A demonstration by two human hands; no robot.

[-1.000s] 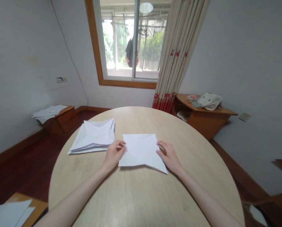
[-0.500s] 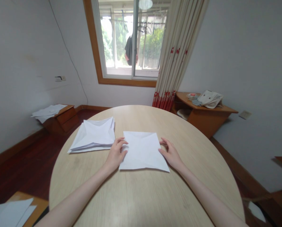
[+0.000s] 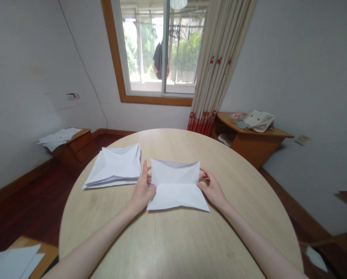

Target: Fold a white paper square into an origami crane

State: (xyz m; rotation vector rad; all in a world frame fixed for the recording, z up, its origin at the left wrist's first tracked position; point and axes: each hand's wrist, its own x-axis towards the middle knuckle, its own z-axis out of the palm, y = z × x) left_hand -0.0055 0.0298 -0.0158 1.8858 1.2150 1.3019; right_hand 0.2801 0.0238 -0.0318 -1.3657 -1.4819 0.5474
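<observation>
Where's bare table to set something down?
Bare table: beyond the creased paper to the far edge; right of the right hand; nearer than the paper, between the forearms. Crowded: gap between paper and paper stack, occupied by the left hand.

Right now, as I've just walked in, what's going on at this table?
A person is handling a sheet of white paper, the left hand at its left edge and the right hand at its right. Its far half is bent up along a crease across the middle. A stack of white paper lies to the left on the round table.
</observation>
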